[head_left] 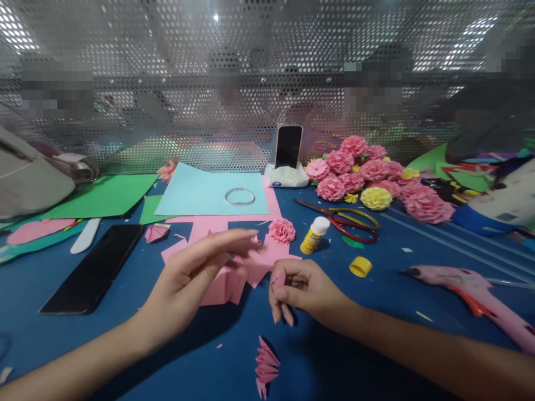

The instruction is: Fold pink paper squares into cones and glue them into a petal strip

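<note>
Pink paper bit [279, 278] sits pinched in the right hand [307, 287], fingers curled in; the left hand [179, 281] has its fingers open above pink sheets [223, 288]; a folded pink strip [266, 365] lies near on the tabletop [179, 370].

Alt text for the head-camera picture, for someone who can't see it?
A person's right hand pinches a small pink paper piece; the left hand hovers near pink sheets on a blue table. Beyond are a glue stick, scissors and pink paper flowers.
</note>
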`<state>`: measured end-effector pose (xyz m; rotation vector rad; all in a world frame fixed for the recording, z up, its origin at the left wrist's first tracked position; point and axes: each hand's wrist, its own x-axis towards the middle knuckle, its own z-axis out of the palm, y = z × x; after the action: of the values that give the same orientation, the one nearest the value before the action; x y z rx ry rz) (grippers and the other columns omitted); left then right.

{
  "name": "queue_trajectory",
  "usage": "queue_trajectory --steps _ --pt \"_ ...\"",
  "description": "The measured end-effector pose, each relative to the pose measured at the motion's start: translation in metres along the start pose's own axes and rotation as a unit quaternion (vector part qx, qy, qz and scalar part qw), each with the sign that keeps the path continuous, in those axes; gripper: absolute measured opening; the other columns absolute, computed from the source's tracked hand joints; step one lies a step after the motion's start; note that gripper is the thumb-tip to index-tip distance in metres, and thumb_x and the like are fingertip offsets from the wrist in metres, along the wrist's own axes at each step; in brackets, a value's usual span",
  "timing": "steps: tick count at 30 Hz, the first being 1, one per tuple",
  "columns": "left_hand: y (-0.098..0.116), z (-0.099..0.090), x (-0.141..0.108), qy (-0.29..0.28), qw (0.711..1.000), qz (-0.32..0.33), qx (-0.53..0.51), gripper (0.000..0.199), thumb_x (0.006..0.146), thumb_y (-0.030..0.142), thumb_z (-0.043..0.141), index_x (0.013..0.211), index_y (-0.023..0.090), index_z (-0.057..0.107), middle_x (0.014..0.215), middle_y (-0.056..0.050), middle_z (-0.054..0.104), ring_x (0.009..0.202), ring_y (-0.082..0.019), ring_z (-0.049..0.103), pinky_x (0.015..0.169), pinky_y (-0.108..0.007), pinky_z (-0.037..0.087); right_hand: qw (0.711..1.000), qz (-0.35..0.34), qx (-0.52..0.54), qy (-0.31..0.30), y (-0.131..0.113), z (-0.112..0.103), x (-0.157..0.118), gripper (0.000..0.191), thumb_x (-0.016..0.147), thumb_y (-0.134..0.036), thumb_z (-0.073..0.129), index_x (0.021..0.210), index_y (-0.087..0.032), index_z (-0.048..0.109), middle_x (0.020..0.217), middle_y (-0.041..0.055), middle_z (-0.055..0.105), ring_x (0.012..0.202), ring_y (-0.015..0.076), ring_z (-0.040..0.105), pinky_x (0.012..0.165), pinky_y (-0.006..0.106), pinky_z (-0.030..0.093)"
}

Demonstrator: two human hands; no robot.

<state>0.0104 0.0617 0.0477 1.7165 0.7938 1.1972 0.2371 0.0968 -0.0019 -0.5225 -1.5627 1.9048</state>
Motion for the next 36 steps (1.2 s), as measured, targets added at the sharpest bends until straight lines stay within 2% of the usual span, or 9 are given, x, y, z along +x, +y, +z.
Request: queue_trajectory --steps 3,5,7,10,13,16,21,25,36 --pt "0.010 -0.009 0.003 -0.006 0.984 0.101 0.150 0.039 0.097 0.016 0.058 0.131 0.034 0.062 0.155 -0.002 0.040 0.143 -0.026 0.036 0.116 -0.041 0.030 1.000 0.014 -0.014 0.012 -0.001 0.001 0.000 0.037 0.086 -0.045 0.072 0.074 -0.015 0.054 0.063 0.0018 0.069 0.042 0.0059 0.054 0.042 0.017 0.041" --pt "0.018 -0.014 0.003 -0.039 0.970 0.140 0.195 0.011 0.090 0.026 0.070 0.097 0.030 0.078 0.151 0.001 0.047 0.139 -0.029 0.041 0.116 -0.041 0.028 1.000 0.019 -0.018 0.014 -0.002 0.002 0.001 0.039 0.085 -0.047 0.073 0.073 -0.015 0.054 0.063 0.0016 0.068 0.041 0.0060 0.054 0.042 0.017 0.041" --pt "0.024 -0.018 0.001 -0.045 0.963 0.148 0.221 0.023 0.097 0.025 0.059 0.082 0.027 0.077 0.136 0.000 0.062 0.127 -0.028 0.055 0.117 -0.042 0.027 1.000 0.019 -0.017 0.014 -0.002 0.002 0.001 0.039 0.084 -0.048 0.073 0.074 -0.016 0.053 0.062 0.0013 0.068 0.041 0.0062 0.054 0.041 0.017 0.041" --pt "0.026 -0.019 -0.002 -0.024 0.964 0.143 0.225 0.043 0.100 0.007 0.040 0.124 0.031 0.066 0.128 -0.001 0.068 0.117 -0.021 0.064 0.119 -0.043 0.023 1.000 0.016 -0.016 0.015 -0.001 0.002 0.001 0.038 0.084 -0.047 0.073 0.075 -0.016 0.054 0.062 0.0014 0.068 0.041 0.0061 0.053 0.041 0.017 0.040" --pt "0.022 -0.018 -0.001 -0.036 0.963 0.131 0.233 0.066 0.093 -0.003 0.032 0.147 0.032 0.044 0.149 0.000 0.050 0.137 -0.020 0.047 0.120 -0.040 0.023 1.000 0.014 -0.019 0.017 -0.001 0.002 0.001 0.038 0.084 -0.046 0.073 0.074 -0.016 0.054 0.062 0.0015 0.068 0.041 0.0063 0.053 0.041 0.017 0.041" --pt "0.015 -0.018 0.004 -0.077 0.959 0.088 0.259 0.071 0.085 -0.004 0.031 0.146 0.029 0.046 0.158 -0.001 0.036 0.147 -0.022 0.029 0.120 -0.040 0.025 0.999 0.015 -0.022 0.018 -0.001 0.001 0.001 0.039 0.084 -0.048 0.073 0.073 -0.016 0.054 0.061 0.0014 0.068 0.041 0.0068 0.054 0.041 0.018 0.041" --pt "0.000 -0.023 0.008 -0.140 0.932 0.082 0.323 0.052 0.085 -0.002 0.037 0.121 0.023 0.067 0.123 -0.007 0.068 0.112 -0.023 0.063 0.098 -0.037 0.046 0.999 0.016 -0.029 0.026 -0.004 0.001 0.000 0.040 0.084 -0.049 0.072 0.071 -0.014 0.057 0.060 0.0019 0.067 0.042 0.0068 0.054 0.042 0.018 0.040" --pt "-0.007 -0.020 0.002 -0.199 0.896 0.127 0.375 0.027 0.097 0.012 0.050 0.113 0.023 0.069 0.092 -0.005 0.075 0.079 -0.020 0.070 0.075 -0.028 0.048 0.999 0.016 -0.029 0.038 -0.008 0.002 0.001 0.043 0.083 -0.053 0.072 0.070 -0.015 0.058 0.056 0.0005 0.065 0.041 0.0071 0.052 0.041 0.018 0.039" --pt "-0.003 0.016 -0.009 -0.349 0.918 0.052 0.180 0.047 0.090 -0.001 0.051 0.124 0.028 0.066 0.115 -0.007 0.070 0.105 -0.023 0.065 0.095 -0.033 0.048 0.998 0.011 -0.040 0.045 -0.008 0.003 0.000 0.041 0.084 -0.051 0.072 0.071 -0.014 0.059 0.057 -0.0002 0.064 0.043 0.0073 0.052 0.043 0.018 0.039"
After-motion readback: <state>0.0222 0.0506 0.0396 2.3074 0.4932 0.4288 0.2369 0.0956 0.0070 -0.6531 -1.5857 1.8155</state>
